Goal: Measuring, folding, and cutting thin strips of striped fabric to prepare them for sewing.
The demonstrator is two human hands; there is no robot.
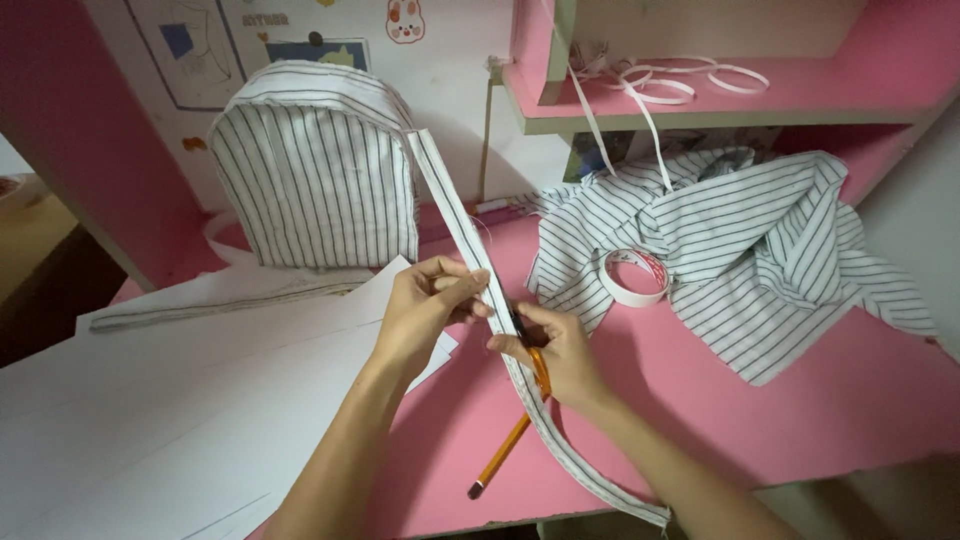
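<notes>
A long narrow strip of white fabric with dark stripes (450,205) runs from a small striped backpack-shaped piece (315,165) down to the desk's front edge. My left hand (425,305) pinches the strip from the left at its middle. My right hand (555,350) holds the strip from the right, just below, and also grips scissors with orange handles (540,368), their dark blades at the strip's edge. An orange pencil (500,455) lies on the pink desk (760,420) under my right wrist.
A crumpled striped cloth (760,245) lies at the right with a roll of white tape (634,276) on it. White paper sheets (170,400) cover the desk's left. A pink shelf (800,90) above holds loose white ribbon (660,85).
</notes>
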